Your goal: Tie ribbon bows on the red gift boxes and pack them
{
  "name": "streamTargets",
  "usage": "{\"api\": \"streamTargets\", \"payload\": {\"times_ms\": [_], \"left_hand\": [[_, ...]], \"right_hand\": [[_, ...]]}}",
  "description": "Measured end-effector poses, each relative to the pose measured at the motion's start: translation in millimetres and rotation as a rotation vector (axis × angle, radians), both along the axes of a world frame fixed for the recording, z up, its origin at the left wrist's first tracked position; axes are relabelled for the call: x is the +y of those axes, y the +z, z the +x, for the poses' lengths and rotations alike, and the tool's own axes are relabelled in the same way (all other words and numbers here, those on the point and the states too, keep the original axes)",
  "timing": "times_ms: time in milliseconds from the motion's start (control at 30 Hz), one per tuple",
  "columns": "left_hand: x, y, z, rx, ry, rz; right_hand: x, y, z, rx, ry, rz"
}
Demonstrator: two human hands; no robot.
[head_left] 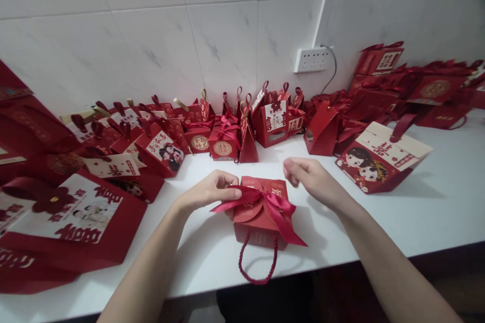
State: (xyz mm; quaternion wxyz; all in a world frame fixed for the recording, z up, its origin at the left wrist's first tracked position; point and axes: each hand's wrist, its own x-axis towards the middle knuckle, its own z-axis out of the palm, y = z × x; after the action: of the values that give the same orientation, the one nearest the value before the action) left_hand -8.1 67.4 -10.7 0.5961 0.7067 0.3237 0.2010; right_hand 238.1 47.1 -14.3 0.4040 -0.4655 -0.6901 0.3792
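Note:
A red gift box (244, 229) with gold print and overlapping curved top flaps sits at the front of the white table. Across its top lies a crimson satin ribbon (282, 222) tied in a bow, one tail hanging over the right front corner. My left hand (214, 189) pinches the bow's left part between thumb and fingers at the box's left side. Close to the back right corner of the box, my right hand (308, 176) hovers with curled fingers, apart from the ribbon, and nothing shows in it. A twisted red cord handle (259, 281) droops from the box's front.
Several red gift boxes (223, 146) line the wall. Larger ones (125, 242) crowd the left side, and another stack (382, 96) stands at the back right. A cartoon-couple box (382, 159) stands right of my hand. A white power strip (312, 59) is on the wall.

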Motion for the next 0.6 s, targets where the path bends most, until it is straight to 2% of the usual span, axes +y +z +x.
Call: {"api": "streamTargets", "payload": {"times_ms": [167,233,367,500,600], "left_hand": [[-10,8.8,7,0.060,0.014,0.021],[-20,12.9,12,0.104,0.081,0.037],[-44,12.1,22,0.097,0.304,0.012],[-61,-2.0,28,-0.002,0.488,0.022],[-66,-13.9,30,-0.059,0.552,0.033]], "right_hand": [[-45,-1.9,2,-0.149,0.006,-0.137],[-55,-4.6,-1,-0.140,0.015,-0.169],[-55,-11.5,-4,0.118,0.073,-0.222],[-46,-21.2,-4,0.404,0.056,-0.328],[-40,-29.3,-6,0.587,0.072,-0.436]]}}
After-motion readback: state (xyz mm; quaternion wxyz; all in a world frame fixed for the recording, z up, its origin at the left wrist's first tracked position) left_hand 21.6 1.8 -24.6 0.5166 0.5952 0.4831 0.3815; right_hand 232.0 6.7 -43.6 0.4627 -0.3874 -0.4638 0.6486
